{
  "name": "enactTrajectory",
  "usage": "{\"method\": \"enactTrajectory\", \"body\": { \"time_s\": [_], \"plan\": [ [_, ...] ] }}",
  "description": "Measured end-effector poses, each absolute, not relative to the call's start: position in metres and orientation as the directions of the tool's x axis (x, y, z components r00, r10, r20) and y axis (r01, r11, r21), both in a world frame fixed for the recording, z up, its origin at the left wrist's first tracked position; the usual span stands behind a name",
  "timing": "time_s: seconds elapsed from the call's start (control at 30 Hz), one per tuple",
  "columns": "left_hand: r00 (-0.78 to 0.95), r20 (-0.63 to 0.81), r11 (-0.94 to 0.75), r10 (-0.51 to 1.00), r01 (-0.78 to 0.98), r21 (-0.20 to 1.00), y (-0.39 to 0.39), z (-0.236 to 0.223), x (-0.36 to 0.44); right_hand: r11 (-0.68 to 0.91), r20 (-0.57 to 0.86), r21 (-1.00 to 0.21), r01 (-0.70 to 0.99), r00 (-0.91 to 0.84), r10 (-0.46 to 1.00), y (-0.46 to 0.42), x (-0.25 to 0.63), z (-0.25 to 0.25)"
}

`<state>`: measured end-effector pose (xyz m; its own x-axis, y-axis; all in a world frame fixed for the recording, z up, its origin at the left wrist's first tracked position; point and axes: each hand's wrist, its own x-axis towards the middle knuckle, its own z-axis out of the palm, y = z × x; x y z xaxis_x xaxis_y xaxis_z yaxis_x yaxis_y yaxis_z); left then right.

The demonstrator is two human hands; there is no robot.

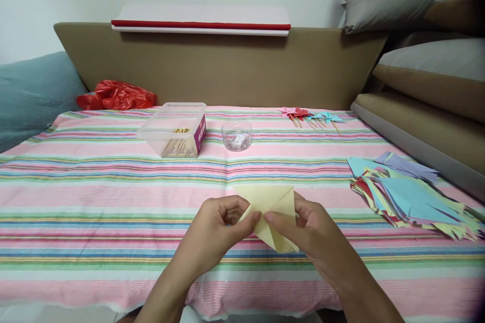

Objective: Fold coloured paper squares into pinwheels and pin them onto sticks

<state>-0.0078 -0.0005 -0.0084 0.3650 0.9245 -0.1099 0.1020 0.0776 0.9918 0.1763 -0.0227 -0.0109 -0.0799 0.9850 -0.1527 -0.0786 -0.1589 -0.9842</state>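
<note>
A pale yellow sheet of paper (278, 204), cut and partly folded, is held up between both hands above the striped cloth. My left hand (223, 229) is closed on its left part, the thumb pressing near the middle of the sheet. From the right side my right hand (308, 224) grips it too, with the thumb on the front near the centre and the fingers behind. The two thumb tips lie close together. A lower corner of the paper hangs toward me; the fingers behind the sheet are partly hidden.
A clear plastic box (174, 128) with wooden sticks stands beyond my hands, beside a clear round tub (237, 136) of small items. Finished paper pinwheels (312, 117) lie at the back right. Cut coloured paper (413, 197) is piled at right; a red plastic bag (121, 95) is back left.
</note>
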Motion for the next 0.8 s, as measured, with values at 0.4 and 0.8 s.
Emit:
{"method": "enactTrajectory", "body": {
  "time_s": [0.4,0.8],
  "plan": [
    [0.226,-0.082,0.145,0.971,-0.276,0.95,-0.002,-0.012,0.01,-0.002,-0.138,-0.829,-0.559,0.202,0.97,-0.016,0.148,-0.019],
    [0.055,-0.142,0.152,0.988,-0.379,0.913,-0.008,-0.023,0.029,-0.023,-0.158,-0.828,-0.56,0.195,0.968,-0.018,0.124,-0.033]
  ]
}}
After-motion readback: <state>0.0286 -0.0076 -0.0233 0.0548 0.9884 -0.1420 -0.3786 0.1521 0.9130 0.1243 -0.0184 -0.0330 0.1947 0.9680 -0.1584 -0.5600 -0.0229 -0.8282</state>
